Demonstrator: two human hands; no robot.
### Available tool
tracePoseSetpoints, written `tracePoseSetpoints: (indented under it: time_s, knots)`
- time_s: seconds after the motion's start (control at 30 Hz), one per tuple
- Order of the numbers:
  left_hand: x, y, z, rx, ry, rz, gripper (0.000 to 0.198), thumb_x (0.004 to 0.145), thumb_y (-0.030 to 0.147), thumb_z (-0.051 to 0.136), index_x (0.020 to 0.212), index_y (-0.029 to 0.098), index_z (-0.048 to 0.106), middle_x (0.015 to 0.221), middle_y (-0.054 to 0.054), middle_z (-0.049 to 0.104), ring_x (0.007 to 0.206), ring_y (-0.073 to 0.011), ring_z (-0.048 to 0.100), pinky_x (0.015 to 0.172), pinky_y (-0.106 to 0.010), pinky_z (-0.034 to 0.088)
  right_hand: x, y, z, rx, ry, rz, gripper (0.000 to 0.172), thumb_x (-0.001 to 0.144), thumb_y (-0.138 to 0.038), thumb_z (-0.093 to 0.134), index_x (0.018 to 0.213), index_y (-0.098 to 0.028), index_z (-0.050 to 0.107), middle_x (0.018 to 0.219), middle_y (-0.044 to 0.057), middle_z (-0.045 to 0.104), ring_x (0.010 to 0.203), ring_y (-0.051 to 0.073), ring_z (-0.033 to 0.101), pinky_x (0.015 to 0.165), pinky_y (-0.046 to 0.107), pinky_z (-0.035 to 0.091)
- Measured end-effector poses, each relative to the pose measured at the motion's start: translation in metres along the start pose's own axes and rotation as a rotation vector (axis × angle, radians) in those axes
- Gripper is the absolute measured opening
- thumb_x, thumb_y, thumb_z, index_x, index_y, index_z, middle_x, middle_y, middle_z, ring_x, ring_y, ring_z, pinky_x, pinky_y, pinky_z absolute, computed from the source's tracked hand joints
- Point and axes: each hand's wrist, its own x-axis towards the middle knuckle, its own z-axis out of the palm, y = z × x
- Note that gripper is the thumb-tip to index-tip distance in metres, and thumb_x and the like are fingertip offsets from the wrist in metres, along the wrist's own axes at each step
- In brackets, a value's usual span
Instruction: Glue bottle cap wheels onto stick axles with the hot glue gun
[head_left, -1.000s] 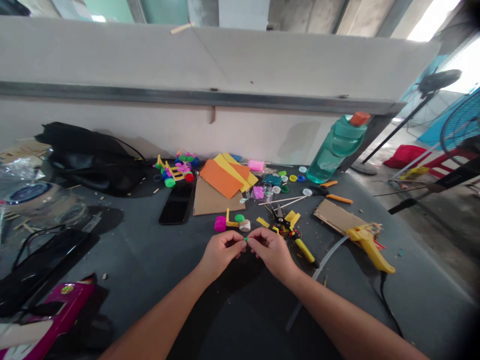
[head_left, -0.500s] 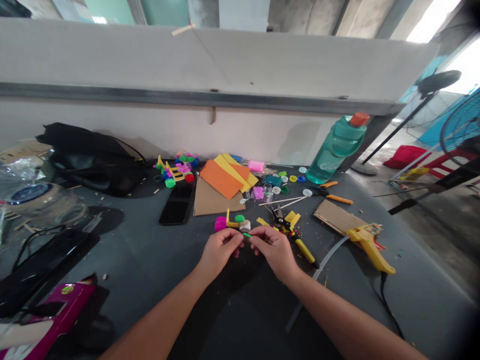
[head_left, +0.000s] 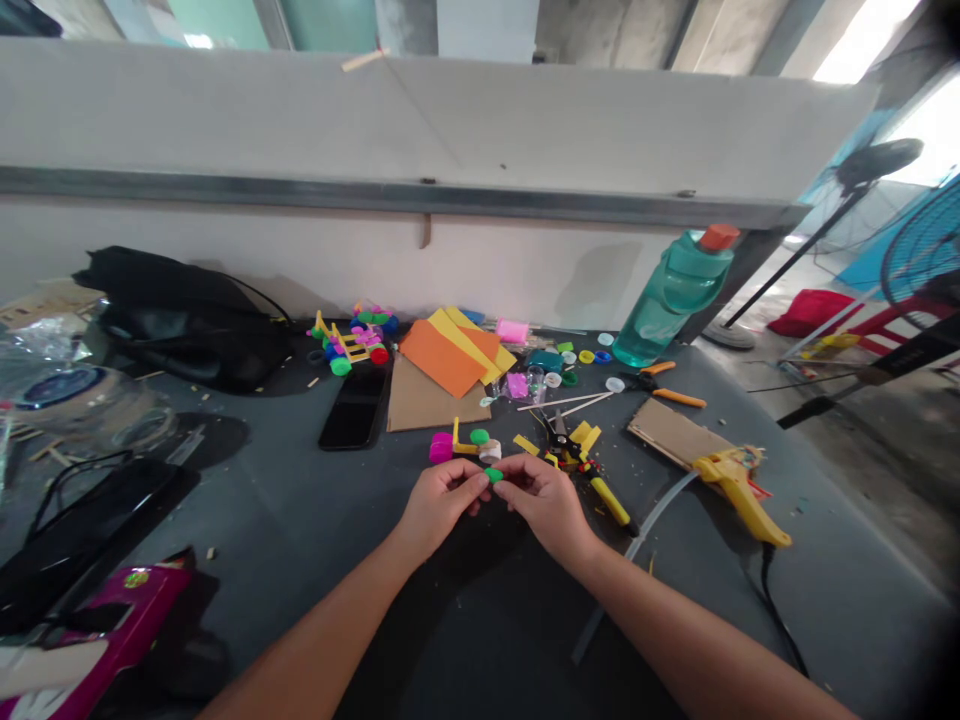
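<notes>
Green plastic piece [head_left: 493,475] sits above the middle of the dark grey table [head_left: 262,530], pinched between the fingertips of both hands. The left hand [head_left: 442,505] and right hand [head_left: 547,505] meet around it in a narrow grip, fingers curled, and they partly hide its shape. Just beyond the hands lies a small craft model [head_left: 465,448] of yellow sticks with pink and green caps, very near the left hand. To the right of the right hand lie yellow-handled cutters [head_left: 600,497] among short yellow stick pieces. Farther right are a clear glue stick [head_left: 660,510] and a yellow hot glue gun [head_left: 739,500], the gun beside a cardboard strip [head_left: 675,433]. Far of the hands, orange and yellow foam sheets [head_left: 442,358] lie on a brown cardboard sheet [head_left: 431,405], left of them a black smartphone [head_left: 354,415] and a second stick-and-cap model [head_left: 349,340]. Orange-handled pliers [head_left: 660,380] lie far right, near a teal water bottle [head_left: 673,300] standing upright.
</notes>
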Motion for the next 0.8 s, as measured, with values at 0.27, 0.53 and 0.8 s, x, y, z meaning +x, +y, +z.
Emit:
tracePoseSetpoints:
  time_s: [0.27, 0.53, 0.8]
  knots:
    - [-0.0005, 0.0009, 0.0007, -0.007, -0.002, 0.004, 0.021, 0.077, 0.034, 0.061, 0.073, 0.013, 0.062, 0.063, -0.001, 0.061, 0.052, -0.009, 0.05, 0.053, -0.022, 0.04, 0.0001, 0.0011, -0.0003, -0.049, 0.018, -0.052, 0.019, 0.073, -0.022, 0.062, 0.091, -0.02, 0.067, 0.082, 0.002, 0.067, 0.065, 0.013, 0.059, 0.055, 0.023, 0.047]
    - [-0.0001, 0.0004, -0.0002, -0.02, 0.005, -0.001, 0.023, 0.076, 0.036, 0.06, 0.073, 0.013, 0.062, 0.064, -0.001, 0.061, 0.052, -0.0094, 0.05, 0.053, -0.022, 0.04, 0.0003, -0.0005, -0.0008, -0.037, 0.003, -0.054, 0.025, 0.072, -0.022, 0.062, 0.096, -0.02, 0.068, 0.089, 0.004, 0.068, 0.065, 0.013, 0.058, 0.054, 0.023, 0.047]
    - [-0.0001, 0.0021, 0.0, 0.005, 0.02, 0.003, 0.024, 0.076, 0.037, 0.06, 0.071, 0.014, 0.062, 0.064, -0.001, 0.061, 0.053, -0.01, 0.051, 0.053, -0.023, 0.042, -0.0005, -0.0035, -0.001, 0.018, -0.011, 0.015, 0.023, 0.075, -0.029, 0.061, 0.096, -0.019, 0.065, 0.076, 0.002, 0.065, 0.062, 0.012, 0.057, 0.052, 0.023, 0.047]
